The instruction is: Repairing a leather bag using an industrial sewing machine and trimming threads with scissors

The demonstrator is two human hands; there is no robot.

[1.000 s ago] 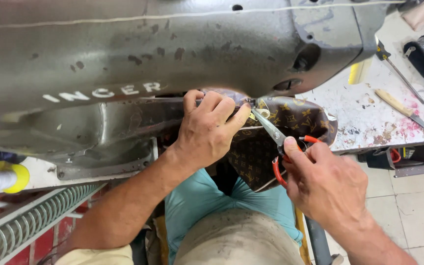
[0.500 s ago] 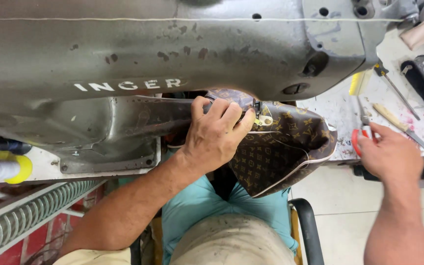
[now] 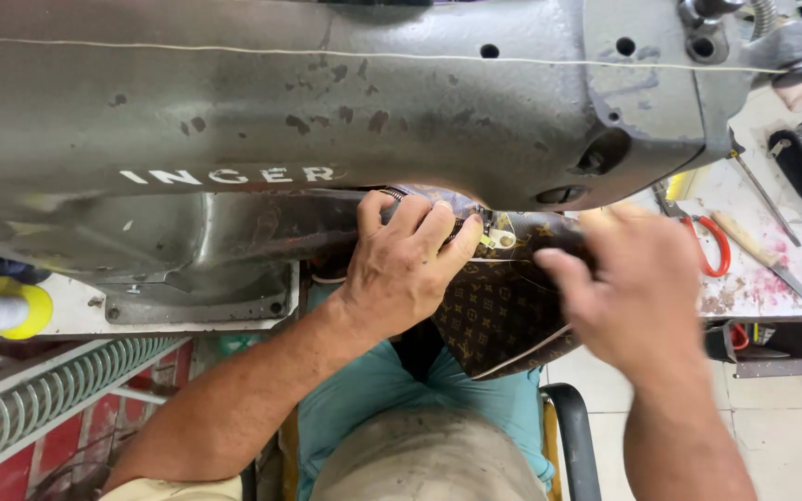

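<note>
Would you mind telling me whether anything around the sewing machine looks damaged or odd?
The grey sewing machine has chipped, spotted paint, and the table beside the red-handled scissors is stained pink. The brown bag shows no visible damage.

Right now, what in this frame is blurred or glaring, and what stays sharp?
Head view: the right hand is smeared by motion blur, fingers indistinct; the left hand on the patterned brown bag is sharp, as is the grey sewing machine. Lighting is even, with no strong glare; the red-handled scissors are slightly soft.
</note>
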